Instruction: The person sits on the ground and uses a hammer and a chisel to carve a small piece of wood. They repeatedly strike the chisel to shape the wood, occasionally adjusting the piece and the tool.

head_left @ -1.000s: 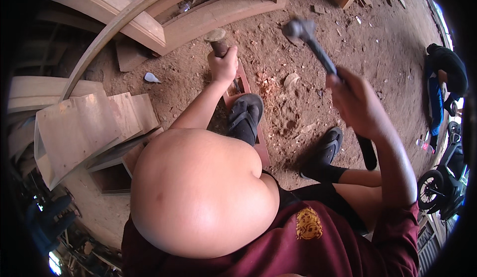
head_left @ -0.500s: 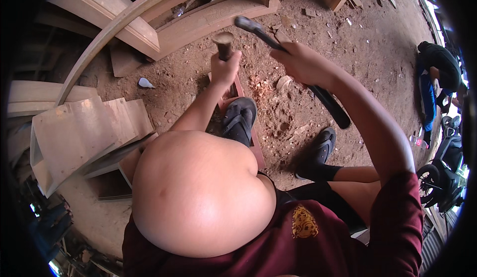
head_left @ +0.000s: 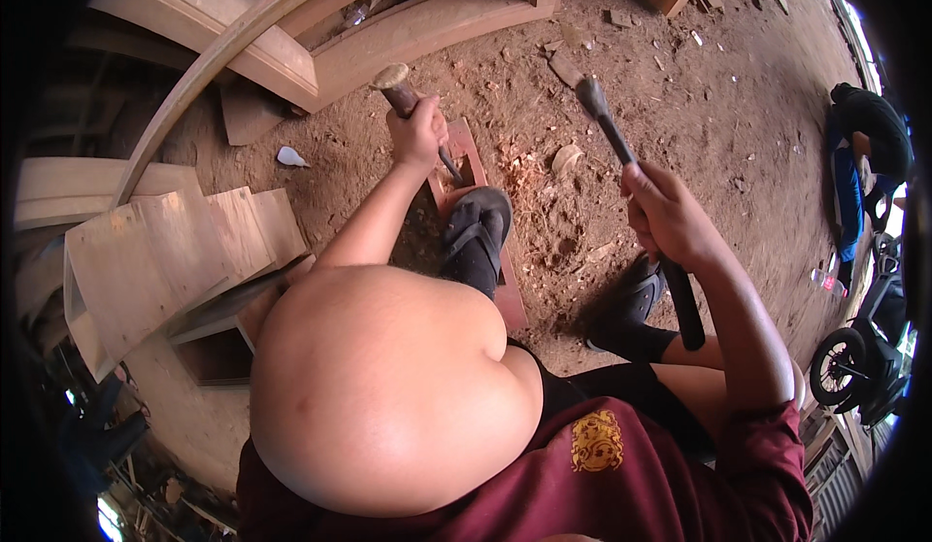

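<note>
My left hand (head_left: 418,134) is wrapped round the wooden handle of a chisel (head_left: 396,85). The handle leans to the upper left, and the dark blade slants down to a cut-out in a reddish wooden board (head_left: 461,144). My sandalled left foot (head_left: 478,226) presses on that board. Out to the right, my right hand (head_left: 670,214) grips a hammer (head_left: 610,126) by its dark shaft. The hammer's head points up and away, apart from the chisel, and its shaft end hangs below my hand. Wood shavings (head_left: 524,163) lie beside the board.
Wooden frames (head_left: 417,42) with a curved strip stand at the far left. Stacked plywood pieces (head_left: 165,260) are at my left. My right foot (head_left: 631,304) rests on the dirt floor. At far right are a bent-over person (head_left: 869,139), a bottle (head_left: 828,282) and a motorcycle (head_left: 859,353).
The chisel has tilted toward the left, uncovering its blade and the board's cut-out. My right hand has swung the hammer right and back, away from the chisel.
</note>
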Tool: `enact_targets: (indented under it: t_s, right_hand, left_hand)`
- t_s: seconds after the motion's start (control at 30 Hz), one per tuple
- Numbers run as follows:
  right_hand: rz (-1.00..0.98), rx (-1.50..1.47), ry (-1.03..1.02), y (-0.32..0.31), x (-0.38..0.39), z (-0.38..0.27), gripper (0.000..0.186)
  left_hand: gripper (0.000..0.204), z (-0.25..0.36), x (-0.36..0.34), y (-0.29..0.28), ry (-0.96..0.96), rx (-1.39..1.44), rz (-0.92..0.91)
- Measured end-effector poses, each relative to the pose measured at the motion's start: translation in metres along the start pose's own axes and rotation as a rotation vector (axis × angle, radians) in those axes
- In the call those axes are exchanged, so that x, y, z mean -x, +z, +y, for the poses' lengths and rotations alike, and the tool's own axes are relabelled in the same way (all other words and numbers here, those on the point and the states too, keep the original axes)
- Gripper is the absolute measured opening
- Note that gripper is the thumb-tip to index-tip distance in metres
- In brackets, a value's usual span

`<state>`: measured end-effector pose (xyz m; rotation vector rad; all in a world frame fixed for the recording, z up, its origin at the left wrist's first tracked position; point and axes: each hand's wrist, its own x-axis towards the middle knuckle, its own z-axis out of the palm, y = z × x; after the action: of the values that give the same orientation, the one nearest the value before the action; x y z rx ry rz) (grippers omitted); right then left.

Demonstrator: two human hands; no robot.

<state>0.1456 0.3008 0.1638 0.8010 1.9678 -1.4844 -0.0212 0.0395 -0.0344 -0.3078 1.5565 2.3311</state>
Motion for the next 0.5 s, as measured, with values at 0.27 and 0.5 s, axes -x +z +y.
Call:
enact_targets:
  t_s: [0.27,0.5]
  right_hand:
    - [0.231,-0.041,-0.844,0.017,0.011,-0.114,0.035]
    - [0.041,0.819,-0.649,0.062,-0.06,-0.106,0.035]
  left_hand:
    - [0.014,-0.017,0.007,0.001,0.103,-0.034,-0.103]
    - [0.015,-0.031,0.014,0.014,0.259,-0.319,-0.292]
